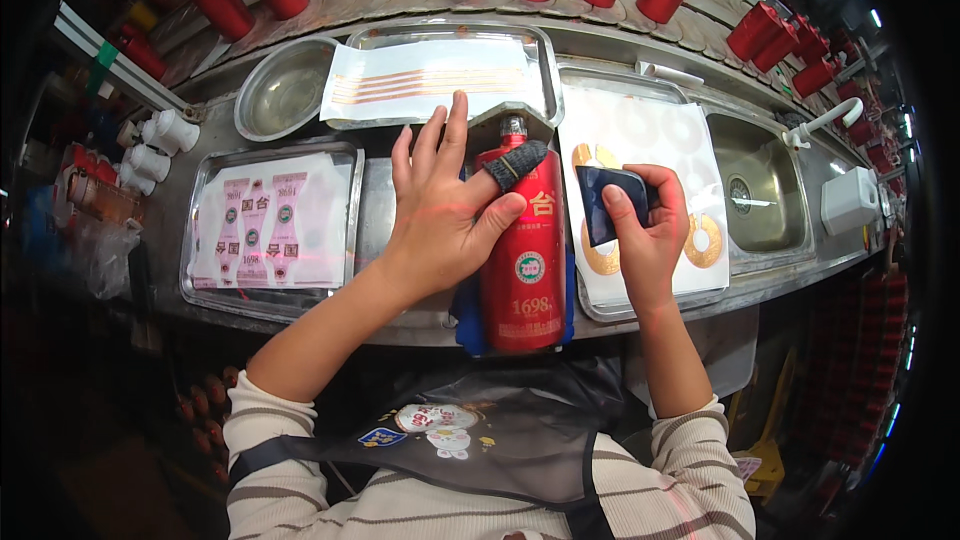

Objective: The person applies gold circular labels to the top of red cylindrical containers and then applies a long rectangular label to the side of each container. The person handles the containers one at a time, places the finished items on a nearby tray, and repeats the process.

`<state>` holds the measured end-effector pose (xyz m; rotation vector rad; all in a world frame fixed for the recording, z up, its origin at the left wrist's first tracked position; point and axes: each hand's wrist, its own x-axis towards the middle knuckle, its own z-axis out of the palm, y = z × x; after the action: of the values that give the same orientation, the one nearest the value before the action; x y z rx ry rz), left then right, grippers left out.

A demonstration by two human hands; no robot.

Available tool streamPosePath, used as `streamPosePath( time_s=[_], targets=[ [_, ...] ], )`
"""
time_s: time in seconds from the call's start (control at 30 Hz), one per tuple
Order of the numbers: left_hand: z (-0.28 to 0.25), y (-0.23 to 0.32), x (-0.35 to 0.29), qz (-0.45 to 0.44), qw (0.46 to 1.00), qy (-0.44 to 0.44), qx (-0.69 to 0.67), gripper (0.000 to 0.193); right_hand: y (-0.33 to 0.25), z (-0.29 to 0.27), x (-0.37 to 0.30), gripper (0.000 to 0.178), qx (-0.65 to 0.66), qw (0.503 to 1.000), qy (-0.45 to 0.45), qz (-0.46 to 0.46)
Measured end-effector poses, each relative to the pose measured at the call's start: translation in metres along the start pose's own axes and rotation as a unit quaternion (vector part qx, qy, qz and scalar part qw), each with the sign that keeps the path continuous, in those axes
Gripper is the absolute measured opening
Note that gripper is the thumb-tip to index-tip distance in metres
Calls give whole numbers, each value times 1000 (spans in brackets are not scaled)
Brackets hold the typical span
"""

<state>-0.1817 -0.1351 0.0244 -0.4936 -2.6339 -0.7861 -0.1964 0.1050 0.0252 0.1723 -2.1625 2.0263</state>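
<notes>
Left hand is lying spread over the red bottle on its blue support; right hand is pinching a dark scraper. Surface smoothing is probably proceeding, the next stroke needing firm bracing.

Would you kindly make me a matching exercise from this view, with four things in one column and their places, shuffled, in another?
Things:
1. Dark blue flat piece
2. Pink-printed sheet
3. Large central red bottle
4. White faucet

Places:
A. Partly covered by the left hand
B. Beside the sink
C. In the right hand
D. In the leftmost tray

Pairs: 1-C, 2-D, 3-A, 4-B
</notes>
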Motion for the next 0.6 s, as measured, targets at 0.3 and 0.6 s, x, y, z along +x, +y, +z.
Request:
streamPosePath(
  time_s=[0.3, 0.6],
  targets=[
    [-15, 46, -47, 77, 993, -81, 24, 33, -26, 13, 10, 24, -139, 943, -105, -282],
    [3, 54, -160, -89, 991, 8, -101, 42, -31, 1, -37, 26, -207, 827, -304, -425]
  ],
)
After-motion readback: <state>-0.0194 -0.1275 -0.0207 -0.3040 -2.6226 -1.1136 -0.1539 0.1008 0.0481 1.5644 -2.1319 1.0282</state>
